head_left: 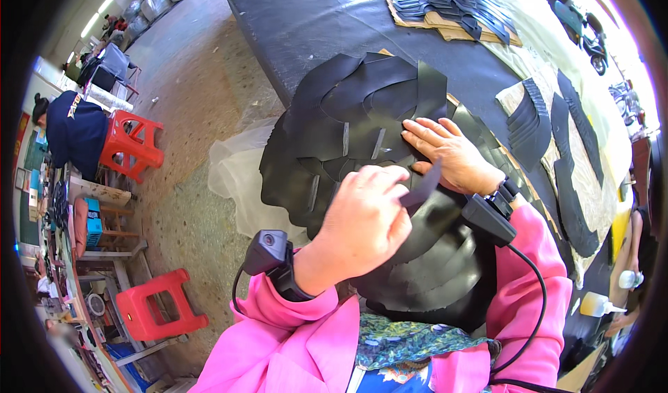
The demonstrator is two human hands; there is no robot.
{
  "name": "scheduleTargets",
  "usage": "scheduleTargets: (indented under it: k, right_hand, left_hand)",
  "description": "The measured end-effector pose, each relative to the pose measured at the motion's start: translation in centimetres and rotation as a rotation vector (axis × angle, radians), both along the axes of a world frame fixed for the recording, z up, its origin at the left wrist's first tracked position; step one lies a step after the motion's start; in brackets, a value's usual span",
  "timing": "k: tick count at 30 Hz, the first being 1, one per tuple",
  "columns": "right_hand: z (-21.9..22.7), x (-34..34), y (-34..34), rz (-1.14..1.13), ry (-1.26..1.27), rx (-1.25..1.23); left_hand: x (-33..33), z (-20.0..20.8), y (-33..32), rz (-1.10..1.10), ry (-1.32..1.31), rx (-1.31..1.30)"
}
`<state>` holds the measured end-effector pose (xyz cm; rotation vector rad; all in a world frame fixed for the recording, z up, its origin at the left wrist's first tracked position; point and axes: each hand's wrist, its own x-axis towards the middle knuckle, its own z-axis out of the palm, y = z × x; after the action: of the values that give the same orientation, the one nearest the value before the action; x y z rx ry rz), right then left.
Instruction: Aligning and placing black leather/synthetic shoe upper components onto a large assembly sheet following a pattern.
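Observation:
My left hand (363,219) is closed in front of a heap of black leather-like pieces (327,108). A short dark strip (422,187) sticks out from between its fingers toward the right. My right hand (449,154) lies flat on the heap, its fingers stretched out toward the upper left. The pieces overlap in layers, some of them curved, and a few show narrow light marks. Beneath them, the edge of a tan board shows in places. Whatever lies inside my left fist is hidden.
The heap rests on a dark-covered table (278,17). More black cut pieces (445,0) lie at its far end, and others (572,177) to the right near a yellowish bottle (595,305). Red stools (161,305) stand on the left, where a person (75,132) sits. Translucent sheeting (240,177) hangs beside the table.

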<state>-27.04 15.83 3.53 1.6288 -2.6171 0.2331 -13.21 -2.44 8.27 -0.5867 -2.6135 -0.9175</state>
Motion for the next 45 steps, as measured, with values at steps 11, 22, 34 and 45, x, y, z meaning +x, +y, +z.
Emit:
scheduleTargets:
  k: [11, 22, 34, 45]
  right_hand:
    - [6.7, 8.4, -0.7, 0.033, -0.526, -0.508]
    - [3.9, 15.0, -3.2, 0.102, -0.262, -0.551]
    - [3.7, 9.2, -3.1, -0.188, -0.635, -0.216]
    - [2.9, 7.7, -4.3, -0.197, -0.798, -0.121]
  left_hand:
    - [7.7, -1.7, -2.8, 0.294, -0.353, 0.819]
    - [10.9, -3.3, 0.2, -0.3, -0.692, 1.378]
    - [11.2, -6.2, -1.9, 0.23, 0.12, 0.265]
    - [10.4, -7.3, -2.3, 0.22, 0.151, 0.189]
